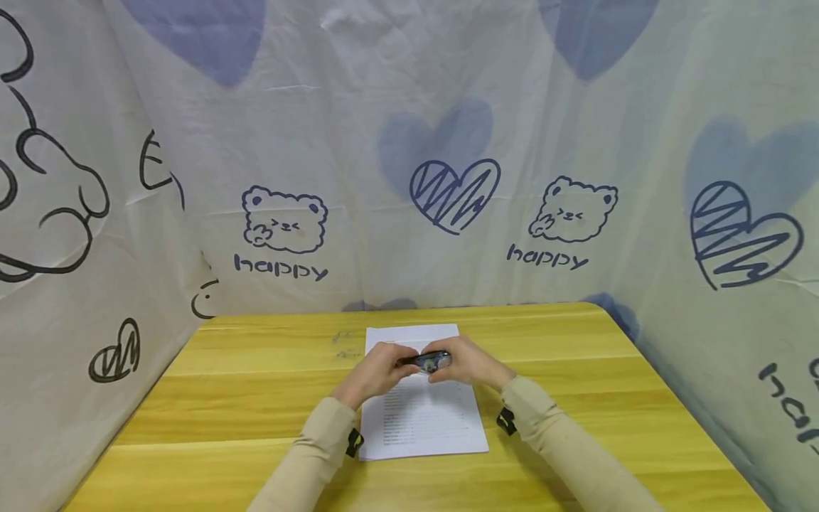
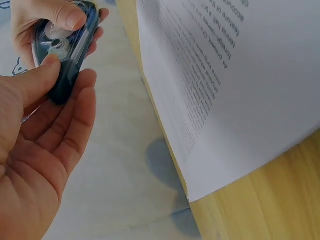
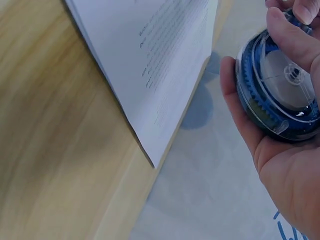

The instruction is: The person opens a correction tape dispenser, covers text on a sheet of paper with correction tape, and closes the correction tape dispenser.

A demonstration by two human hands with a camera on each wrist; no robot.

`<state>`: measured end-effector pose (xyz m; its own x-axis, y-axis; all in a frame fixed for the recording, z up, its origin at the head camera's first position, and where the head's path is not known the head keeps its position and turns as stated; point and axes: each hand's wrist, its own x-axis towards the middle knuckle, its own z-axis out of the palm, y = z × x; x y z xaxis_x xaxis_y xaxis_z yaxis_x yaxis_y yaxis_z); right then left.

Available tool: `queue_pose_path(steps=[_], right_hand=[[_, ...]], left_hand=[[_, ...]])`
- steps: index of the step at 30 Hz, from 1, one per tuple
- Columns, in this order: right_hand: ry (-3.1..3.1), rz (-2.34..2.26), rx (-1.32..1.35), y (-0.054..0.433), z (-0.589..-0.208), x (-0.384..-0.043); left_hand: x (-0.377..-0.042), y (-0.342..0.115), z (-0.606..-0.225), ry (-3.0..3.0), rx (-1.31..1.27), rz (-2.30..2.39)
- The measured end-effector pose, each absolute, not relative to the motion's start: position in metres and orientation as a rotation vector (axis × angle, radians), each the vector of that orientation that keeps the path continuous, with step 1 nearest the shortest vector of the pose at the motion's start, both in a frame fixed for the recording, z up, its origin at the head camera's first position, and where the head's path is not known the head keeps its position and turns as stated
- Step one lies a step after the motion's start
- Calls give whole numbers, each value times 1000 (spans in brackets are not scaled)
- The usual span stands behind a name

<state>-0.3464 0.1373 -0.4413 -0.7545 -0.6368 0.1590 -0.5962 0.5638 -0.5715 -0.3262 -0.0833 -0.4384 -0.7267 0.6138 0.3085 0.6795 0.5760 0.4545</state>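
Both hands hold a correction tape dispenser (image 1: 436, 363) above a printed sheet of paper (image 1: 435, 423). Its case is clear, with blue toothed wheels and a pale reel visible in the right wrist view. My left hand (image 1: 381, 368) pinches the dark narrow end (image 2: 64, 85) between thumb and fingers. The right hand (image 1: 472, 361) grips the wide round body (image 3: 287, 75), thumb on one face and fingers beneath. Whether the dark end is a separate cap, I cannot tell.
The paper lies on a yellow wood-grain table (image 1: 256, 398), and its edge looks like several stacked sheets. A white cloth (image 1: 365, 213) with hearts and bear drawings hangs behind the table and at both sides. Black bands (image 1: 506, 421) sit at the wrists.
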Motion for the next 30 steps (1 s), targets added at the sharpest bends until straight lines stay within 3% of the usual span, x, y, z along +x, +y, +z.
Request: queue_pose_path(steps=[12, 30], right_hand=[[2726, -821, -1135, 138, -441, -344], [2766, -1195, -933, 148, -435, -347]], left_hand=[[-324, -85, -441, -2746, -1115, -803], [-326, -93, -440, -2712, -900, -1160]])
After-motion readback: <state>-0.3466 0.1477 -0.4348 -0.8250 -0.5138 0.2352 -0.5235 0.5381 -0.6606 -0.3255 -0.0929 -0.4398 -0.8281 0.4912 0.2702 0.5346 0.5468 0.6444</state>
